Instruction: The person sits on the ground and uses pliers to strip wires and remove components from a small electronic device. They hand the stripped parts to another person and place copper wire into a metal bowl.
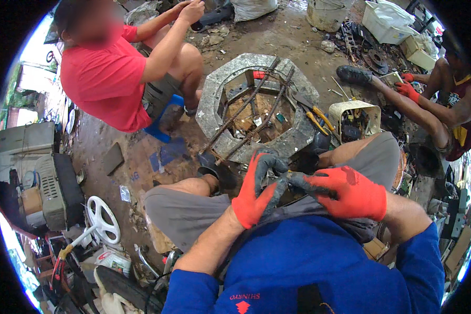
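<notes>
My left hand point(257, 189), in a red glove with dark coated fingers, is curled into a pinch over my lap. My right hand point(348, 194), gloved alike, meets it with thumb and fingers pressed together. Both hold something small between their fingertips; the gloves hide most of it, and I cannot make out its kind. Just beyond my hands lies a grey octagonal metal frame point(213, 107). Two rusty rods point(244, 107) cross its opening, which has scraps inside. A cutting tool with orange-yellow handles point(319, 121) rests on the frame's right side.
A cream open casing point(345, 107) stands right of the frame. A person in a red shirt point(103, 78) sits on a blue stool at left. Another person with red gloves point(407, 91) sits at right. A white steering wheel point(103, 220) and a grey slotted case point(60, 191) lie at left.
</notes>
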Demonstrator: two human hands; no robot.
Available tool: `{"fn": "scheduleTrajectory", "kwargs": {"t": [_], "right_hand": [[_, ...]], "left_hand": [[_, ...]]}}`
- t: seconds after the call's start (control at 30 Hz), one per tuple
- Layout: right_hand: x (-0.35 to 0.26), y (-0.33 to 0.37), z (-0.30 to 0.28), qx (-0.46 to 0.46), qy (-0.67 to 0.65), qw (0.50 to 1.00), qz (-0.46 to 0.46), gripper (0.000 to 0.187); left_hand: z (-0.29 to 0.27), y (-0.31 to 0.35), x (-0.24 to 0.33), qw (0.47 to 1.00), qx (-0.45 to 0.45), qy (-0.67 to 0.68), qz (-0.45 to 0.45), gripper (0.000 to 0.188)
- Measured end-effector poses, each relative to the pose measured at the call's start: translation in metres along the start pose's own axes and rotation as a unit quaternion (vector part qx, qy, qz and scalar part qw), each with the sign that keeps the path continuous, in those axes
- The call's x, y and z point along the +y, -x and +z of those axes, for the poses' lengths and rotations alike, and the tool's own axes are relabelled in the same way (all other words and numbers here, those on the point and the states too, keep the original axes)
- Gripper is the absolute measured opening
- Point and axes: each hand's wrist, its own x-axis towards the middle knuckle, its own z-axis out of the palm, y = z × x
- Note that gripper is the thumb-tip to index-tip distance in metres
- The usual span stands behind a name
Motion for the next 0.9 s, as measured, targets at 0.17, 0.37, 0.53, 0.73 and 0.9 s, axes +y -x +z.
{"fn": "scheduleTrajectory", "kwargs": {"t": [0.17,0.37,0.53,0.73,0.9], "right_hand": [[-0.003,-0.003,-0.025,-0.070,0.027,0.997,0.006,0.048],[-0.011,-0.013,-0.046,-0.123,0.037,0.992,0.022,0.049],[-0.001,-0.014,-0.035,-0.074,0.089,0.993,-0.009,0.049],[0.005,-0.008,0.027,0.067,0.082,0.994,-0.019,0.054],[-0.007,-0.009,0.061,0.132,0.042,0.990,-0.015,0.054]], "left_hand": [[-0.002,0.009,-0.017,0.998,-0.049,-0.004,-0.043,0.071],[0.001,0.007,-0.019,0.998,-0.046,-0.022,-0.028,0.067],[0.000,-0.009,-0.019,1.000,-0.029,0.008,-0.010,0.059],[0.014,-0.012,-0.009,0.982,0.087,0.167,0.001,0.044],[0.020,-0.009,-0.009,0.981,0.141,0.129,0.040,0.032]]}}
